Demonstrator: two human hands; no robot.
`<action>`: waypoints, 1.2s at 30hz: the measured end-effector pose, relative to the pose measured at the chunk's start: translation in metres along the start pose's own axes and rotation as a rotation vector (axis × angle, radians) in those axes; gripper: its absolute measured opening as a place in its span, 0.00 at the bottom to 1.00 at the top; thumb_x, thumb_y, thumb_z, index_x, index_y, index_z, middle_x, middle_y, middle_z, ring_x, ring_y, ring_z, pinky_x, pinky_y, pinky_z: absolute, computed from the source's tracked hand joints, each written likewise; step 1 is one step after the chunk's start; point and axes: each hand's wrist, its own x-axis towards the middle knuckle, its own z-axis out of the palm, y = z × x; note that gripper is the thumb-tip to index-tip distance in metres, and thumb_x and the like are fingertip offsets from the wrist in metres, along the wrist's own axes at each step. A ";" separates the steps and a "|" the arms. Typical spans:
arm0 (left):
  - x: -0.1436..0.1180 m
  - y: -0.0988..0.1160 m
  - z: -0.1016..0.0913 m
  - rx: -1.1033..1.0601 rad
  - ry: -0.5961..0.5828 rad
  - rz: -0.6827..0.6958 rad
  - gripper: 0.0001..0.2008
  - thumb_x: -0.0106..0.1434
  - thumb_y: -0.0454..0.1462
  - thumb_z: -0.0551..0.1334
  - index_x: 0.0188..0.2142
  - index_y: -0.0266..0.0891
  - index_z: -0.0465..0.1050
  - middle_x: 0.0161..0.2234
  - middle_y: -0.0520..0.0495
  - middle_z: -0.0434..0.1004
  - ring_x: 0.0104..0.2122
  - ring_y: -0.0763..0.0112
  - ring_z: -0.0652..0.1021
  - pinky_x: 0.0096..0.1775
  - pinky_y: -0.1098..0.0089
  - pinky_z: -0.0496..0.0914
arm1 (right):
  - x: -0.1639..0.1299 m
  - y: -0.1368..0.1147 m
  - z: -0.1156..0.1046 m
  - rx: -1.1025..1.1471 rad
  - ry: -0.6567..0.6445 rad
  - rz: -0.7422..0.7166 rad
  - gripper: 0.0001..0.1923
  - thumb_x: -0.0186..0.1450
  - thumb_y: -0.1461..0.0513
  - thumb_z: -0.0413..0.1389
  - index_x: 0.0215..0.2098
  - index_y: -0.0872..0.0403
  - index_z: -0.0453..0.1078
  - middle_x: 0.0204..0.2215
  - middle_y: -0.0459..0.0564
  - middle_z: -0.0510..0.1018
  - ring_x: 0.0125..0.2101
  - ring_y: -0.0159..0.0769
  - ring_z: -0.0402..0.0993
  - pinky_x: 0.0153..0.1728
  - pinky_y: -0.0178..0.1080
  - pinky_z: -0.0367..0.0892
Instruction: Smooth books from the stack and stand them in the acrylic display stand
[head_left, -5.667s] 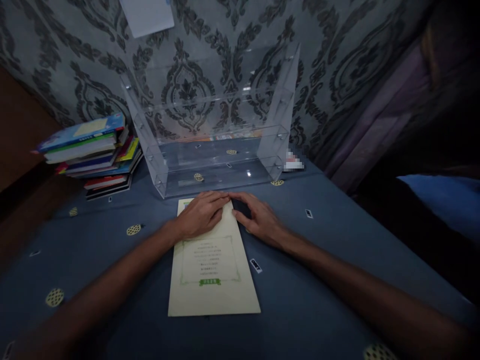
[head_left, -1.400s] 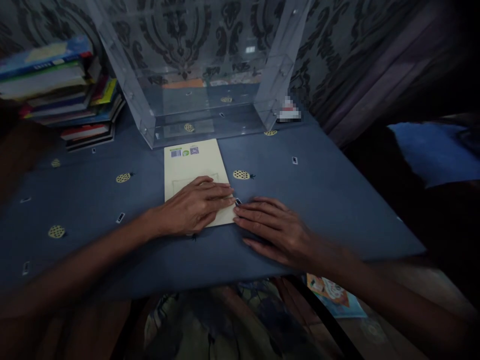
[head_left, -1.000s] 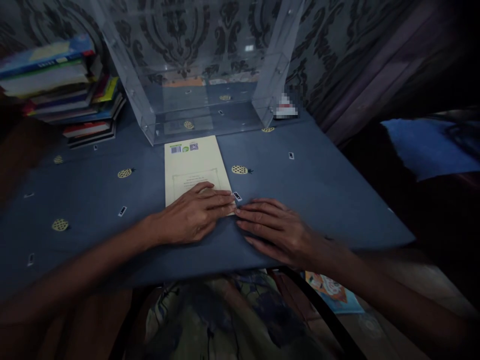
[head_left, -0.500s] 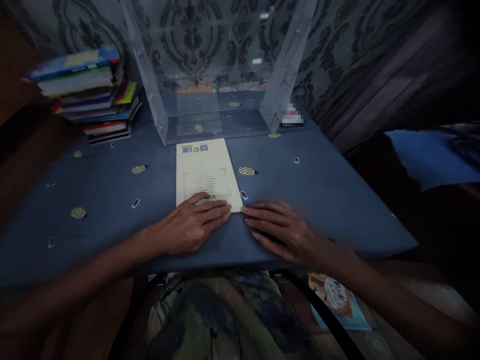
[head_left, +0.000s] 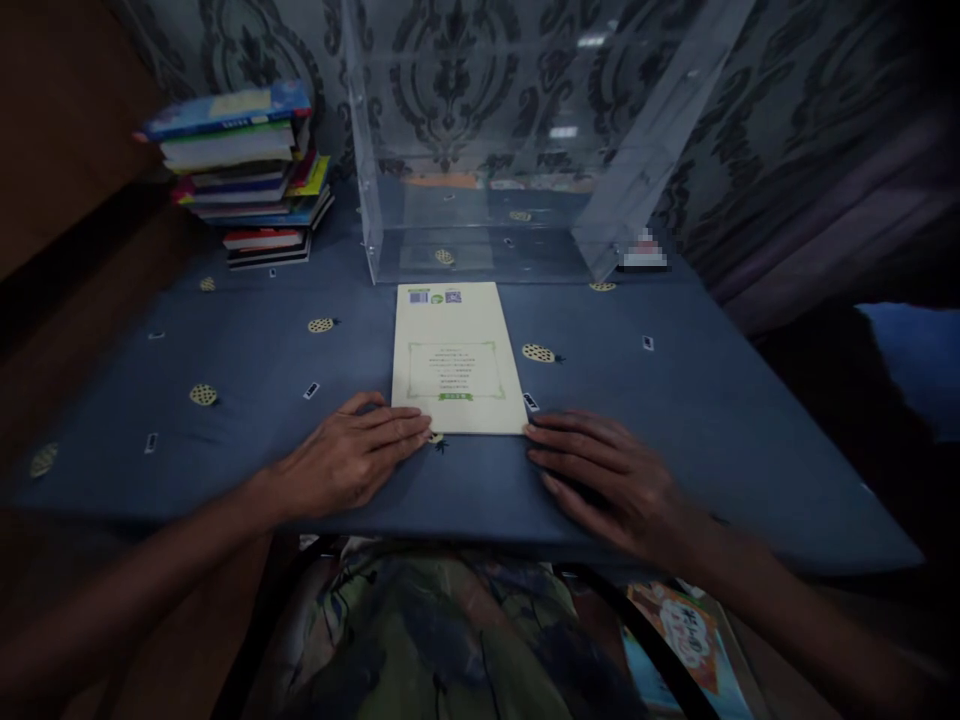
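The pale cream rectangular paperback booklet [head_left: 457, 358] lies flat, back cover up, on the blue patterned tablecloth [head_left: 675, 420]. Its far short edge sits just in front of the clear acrylic display rack [head_left: 495, 160]; its near short edge is close to the person.

The left hand [head_left: 346, 467] rests palm down and spread, fingertips touching the booklet's near left corner. The right hand [head_left: 607, 470] also lies flat with fingers extended, fingertips at or just beside the near right corner. Neither hand grips anything.

Orientation: the booklet's long axis runs from the person toward the rack, nearly square to the rack's front. The barcode end points at the rack; the printed green frame reads upside down from the person's side.

Risk, as a judgement: flat fingertips on a thin cover give little purchase, so a push could skew the booklet or ruck the cloth. The cloth overhangs the near edge, so dragging it could shift the stack of coloured books [head_left: 244, 170], left of the rack.
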 end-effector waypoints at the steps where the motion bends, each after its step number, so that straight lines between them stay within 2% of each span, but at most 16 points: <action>1: -0.004 0.000 -0.001 0.000 0.003 -0.015 0.18 0.72 0.29 0.53 0.59 0.34 0.68 0.54 0.40 0.79 0.54 0.63 0.79 0.54 0.58 0.70 | 0.000 0.000 0.001 0.002 0.005 -0.001 0.14 0.66 0.69 0.58 0.49 0.54 0.75 0.46 0.56 0.83 0.52 0.48 0.77 0.51 0.53 0.75; 10: -0.029 -0.001 -0.002 -0.021 0.039 -0.085 0.21 0.70 0.28 0.55 0.62 0.35 0.65 0.54 0.39 0.79 0.54 0.62 0.78 0.54 0.58 0.72 | 0.008 -0.005 -0.001 -0.025 -0.014 0.006 0.12 0.67 0.68 0.57 0.48 0.52 0.74 0.45 0.57 0.83 0.49 0.46 0.79 0.50 0.51 0.76; 14: -0.030 -0.001 0.000 -0.053 0.037 -0.109 0.24 0.70 0.27 0.54 0.64 0.37 0.64 0.54 0.39 0.78 0.55 0.62 0.78 0.54 0.59 0.73 | 0.021 -0.006 -0.001 0.000 -0.049 0.006 0.16 0.68 0.68 0.56 0.53 0.50 0.73 0.46 0.55 0.83 0.51 0.45 0.78 0.52 0.52 0.75; 17: -0.029 0.000 0.000 -0.060 0.030 -0.124 0.23 0.69 0.27 0.53 0.63 0.36 0.66 0.54 0.39 0.79 0.55 0.63 0.77 0.54 0.60 0.73 | 0.039 -0.009 0.008 0.064 -0.181 -0.052 0.21 0.70 0.64 0.54 0.62 0.51 0.66 0.56 0.56 0.78 0.59 0.44 0.72 0.60 0.55 0.68; 20: -0.028 0.001 0.000 -0.058 0.050 -0.125 0.20 0.69 0.27 0.53 0.58 0.34 0.70 0.53 0.38 0.79 0.54 0.64 0.78 0.54 0.61 0.73 | 0.060 -0.012 0.022 0.130 -0.346 -0.086 0.29 0.73 0.58 0.52 0.70 0.54 0.56 0.65 0.59 0.68 0.66 0.43 0.62 0.66 0.55 0.60; 23: -0.027 0.002 0.000 -0.044 0.059 -0.143 0.18 0.69 0.27 0.53 0.56 0.33 0.72 0.52 0.37 0.80 0.53 0.64 0.79 0.54 0.62 0.73 | 0.080 -0.013 0.034 0.176 -0.431 -0.100 0.35 0.73 0.52 0.51 0.73 0.56 0.48 0.68 0.60 0.62 0.68 0.42 0.56 0.68 0.53 0.55; 25: -0.026 0.003 0.000 -0.046 0.054 -0.153 0.19 0.68 0.27 0.53 0.56 0.33 0.72 0.51 0.37 0.80 0.53 0.64 0.79 0.54 0.62 0.73 | 0.091 -0.011 0.040 0.196 -0.466 -0.112 0.36 0.73 0.50 0.50 0.72 0.57 0.49 0.68 0.60 0.61 0.68 0.42 0.55 0.69 0.52 0.53; 30: -0.022 0.004 -0.002 -0.054 0.068 -0.159 0.17 0.68 0.27 0.53 0.54 0.31 0.72 0.49 0.38 0.81 0.51 0.64 0.80 0.52 0.63 0.73 | 0.110 0.005 0.049 0.201 -0.503 -0.140 0.32 0.74 0.51 0.49 0.70 0.59 0.55 0.67 0.62 0.62 0.68 0.42 0.55 0.69 0.52 0.53; 36: -0.019 0.004 -0.003 -0.051 0.092 -0.171 0.16 0.69 0.27 0.53 0.54 0.31 0.71 0.50 0.39 0.82 0.50 0.65 0.80 0.51 0.64 0.73 | 0.138 0.045 0.063 0.139 -0.512 -0.146 0.31 0.76 0.50 0.42 0.70 0.60 0.55 0.69 0.60 0.58 0.70 0.40 0.50 0.70 0.50 0.49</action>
